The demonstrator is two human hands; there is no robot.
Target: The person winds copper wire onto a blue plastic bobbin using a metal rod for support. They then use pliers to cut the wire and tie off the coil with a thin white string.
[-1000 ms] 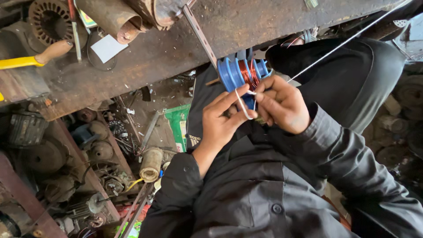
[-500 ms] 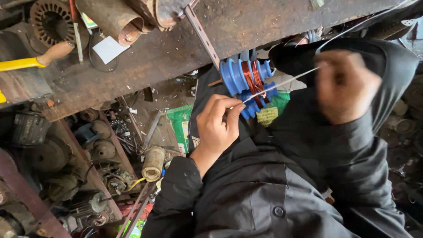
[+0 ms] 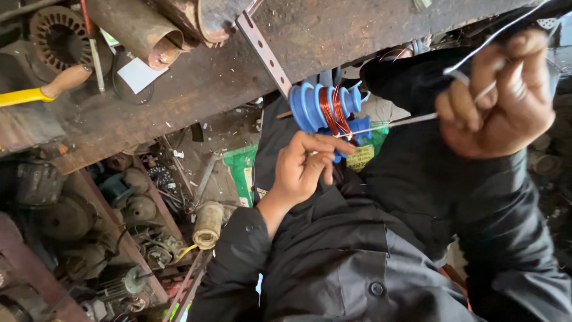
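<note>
Overhead, a rusty steel counter (image 3: 196,89) spans the workshop, and everything else sits in relation to the blue former (image 3: 325,107) fixed at its edge. Below the former, a person in a dark jacket (image 3: 357,262) works close against it. Right of the former, the right hand (image 3: 497,98) is clenched on a thin white wire (image 3: 411,121), drawn out taut, seemingly to keep tension on the line. Just under the former, the left hand (image 3: 304,167) pinches the same wire where it meets the copper winding (image 3: 330,110), apparently steadying that end. Left of the former and under the counter, old motor parts (image 3: 77,214) and a pale cylinder (image 3: 208,225) crowd a cluttered floor. Farther left, on the counter, lie a rusted pipe (image 3: 140,30), a stator core (image 3: 56,36) and a yellow-handled tool (image 3: 36,92).
</note>
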